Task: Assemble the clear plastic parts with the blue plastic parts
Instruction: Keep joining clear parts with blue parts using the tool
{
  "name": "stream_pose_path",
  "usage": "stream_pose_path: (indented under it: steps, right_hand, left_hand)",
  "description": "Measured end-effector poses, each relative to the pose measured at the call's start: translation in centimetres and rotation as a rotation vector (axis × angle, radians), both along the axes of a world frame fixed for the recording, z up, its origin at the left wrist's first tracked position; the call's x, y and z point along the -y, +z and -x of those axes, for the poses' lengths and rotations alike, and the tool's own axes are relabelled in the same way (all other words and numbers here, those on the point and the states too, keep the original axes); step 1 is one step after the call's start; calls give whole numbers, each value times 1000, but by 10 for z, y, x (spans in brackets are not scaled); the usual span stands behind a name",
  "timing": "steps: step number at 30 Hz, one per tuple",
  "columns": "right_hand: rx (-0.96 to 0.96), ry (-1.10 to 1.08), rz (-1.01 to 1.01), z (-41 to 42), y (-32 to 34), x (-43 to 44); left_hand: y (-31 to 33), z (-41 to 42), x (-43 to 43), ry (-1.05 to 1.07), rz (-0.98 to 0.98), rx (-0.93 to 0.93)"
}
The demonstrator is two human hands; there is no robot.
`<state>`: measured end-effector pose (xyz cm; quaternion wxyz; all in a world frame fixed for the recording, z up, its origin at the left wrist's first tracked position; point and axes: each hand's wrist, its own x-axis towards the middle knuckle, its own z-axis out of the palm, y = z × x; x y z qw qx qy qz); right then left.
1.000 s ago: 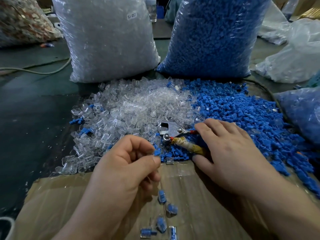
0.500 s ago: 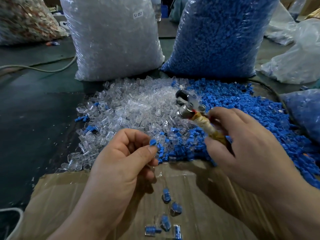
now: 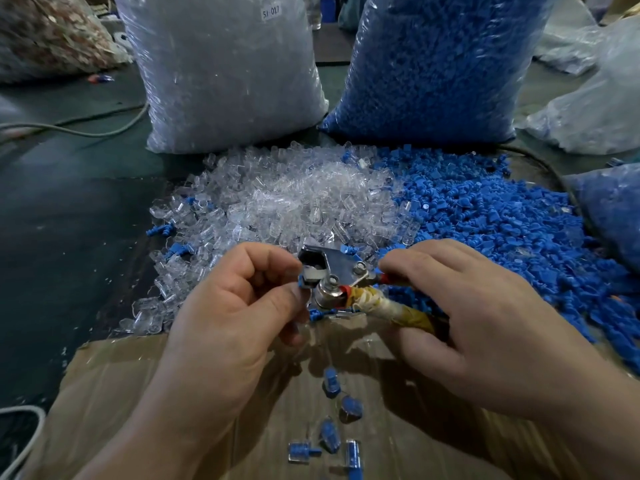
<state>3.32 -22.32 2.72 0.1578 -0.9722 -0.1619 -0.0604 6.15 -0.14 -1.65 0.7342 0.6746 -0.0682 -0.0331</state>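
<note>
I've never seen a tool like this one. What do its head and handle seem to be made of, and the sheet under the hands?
The tool head looks like bare polished metal: silvery, reflective, with bolts. Its handle, held in the right hand, seems wrapped in yellowish tape or cord, worn and dull; what lies beneath is hidden. The sheet looks like brown cardboard, matte, with faint ribbing.

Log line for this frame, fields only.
left hand: pinches blue part at metal tool head | right hand: grips tool handle | five finished pieces on cardboard
</note>
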Motion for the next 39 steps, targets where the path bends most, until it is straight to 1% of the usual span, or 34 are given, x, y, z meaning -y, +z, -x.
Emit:
stream_pose_path:
  steps: [3, 6, 11, 14, 24, 30, 39]
  right_hand:
    - [23, 6, 27, 0, 0, 1]
    - [41, 4, 62, -1, 0, 2]
    - [-4, 13, 92, -2, -1, 2]
    - [7, 0, 96, -3, 0, 1]
    - [-67, -2, 101, -3, 4, 2]
    - [-58, -7, 83, -2, 6, 3]
    - [-48, -5, 91, -3, 8, 4]
  left_hand:
    - [3, 2, 0, -1, -36, 15]
    - [8, 3, 0, 8, -127, 66]
    - [12, 4, 1, 21, -201, 103]
    - [11, 5, 1, 24, -230, 115]
    - [10, 6, -1, -17, -188, 107]
    - [13, 6, 1, -27, -149, 112]
    - [14, 7, 0, -31, -153, 131]
